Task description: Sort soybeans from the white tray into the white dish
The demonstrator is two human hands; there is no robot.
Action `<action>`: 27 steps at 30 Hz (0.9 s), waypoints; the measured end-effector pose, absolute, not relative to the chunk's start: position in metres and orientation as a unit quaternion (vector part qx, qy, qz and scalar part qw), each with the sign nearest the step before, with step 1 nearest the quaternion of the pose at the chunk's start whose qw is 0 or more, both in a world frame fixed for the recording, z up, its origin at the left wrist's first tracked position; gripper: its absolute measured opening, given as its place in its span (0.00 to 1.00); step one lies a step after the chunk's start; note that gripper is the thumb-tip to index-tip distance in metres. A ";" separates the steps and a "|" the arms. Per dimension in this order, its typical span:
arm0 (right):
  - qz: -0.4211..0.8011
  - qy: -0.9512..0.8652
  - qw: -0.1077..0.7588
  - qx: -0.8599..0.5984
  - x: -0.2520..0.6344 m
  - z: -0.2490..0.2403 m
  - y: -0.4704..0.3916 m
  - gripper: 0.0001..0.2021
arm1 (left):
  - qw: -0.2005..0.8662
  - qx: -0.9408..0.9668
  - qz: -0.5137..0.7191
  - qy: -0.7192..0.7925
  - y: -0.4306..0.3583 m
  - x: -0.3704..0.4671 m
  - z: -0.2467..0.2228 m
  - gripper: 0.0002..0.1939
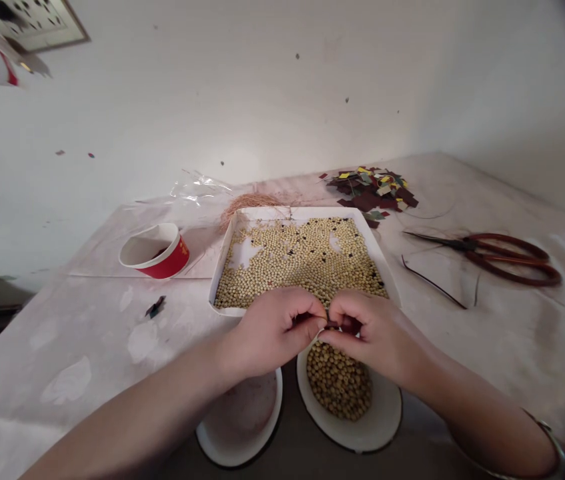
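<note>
My left hand (277, 327) and my right hand (369, 327) meet fingertip to fingertip over the near edge of a white tray. Both are closed in a pinch around a small dark strip (332, 325), mostly hidden by the fingers. Its material is too small to tell. Just below my right hand stands a white dark-rimmed bowl (385, 423) holding many round tan beads or beans (339, 383). Another white bowl (242, 420), with a pale pinkish inside, is under my left forearm. Beyond my hands, the white tray (392, 283) carries a layer of small pale yellow balls (292, 260) with scattered dark ones.
Scissors with brown handles (507, 257) lie at right, near a bent dark strip (435, 283). A heap of coloured scraps (372, 190) is at the back. A red and white paper cup (165, 263) stands left; copper-coloured strands (249, 203) and clear plastic (202, 187) lie behind.
</note>
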State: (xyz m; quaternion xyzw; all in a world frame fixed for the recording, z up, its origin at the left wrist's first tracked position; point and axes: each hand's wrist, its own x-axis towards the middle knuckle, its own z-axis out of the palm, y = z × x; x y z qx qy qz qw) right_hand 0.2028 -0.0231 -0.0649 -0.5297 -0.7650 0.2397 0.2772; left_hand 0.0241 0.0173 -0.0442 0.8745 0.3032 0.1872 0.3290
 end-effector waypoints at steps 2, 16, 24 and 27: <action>0.237 -0.767 0.269 -0.532 0.202 -0.065 -0.024 0.09 | 0.330 0.875 0.185 0.304 0.018 0.024 -0.045 0.05; 0.256 -0.766 0.270 -0.525 0.212 -0.059 -0.026 0.06 | 0.308 0.875 0.195 0.317 0.018 0.023 -0.047 0.05; 0.254 -0.767 0.291 -0.513 0.222 -0.041 -0.030 0.06 | 0.330 0.870 0.204 0.304 0.018 0.022 -0.049 0.04; 0.158 -0.726 0.308 -0.594 0.229 -0.054 -0.018 0.07 | 0.336 0.867 0.195 0.311 0.018 0.022 -0.048 0.05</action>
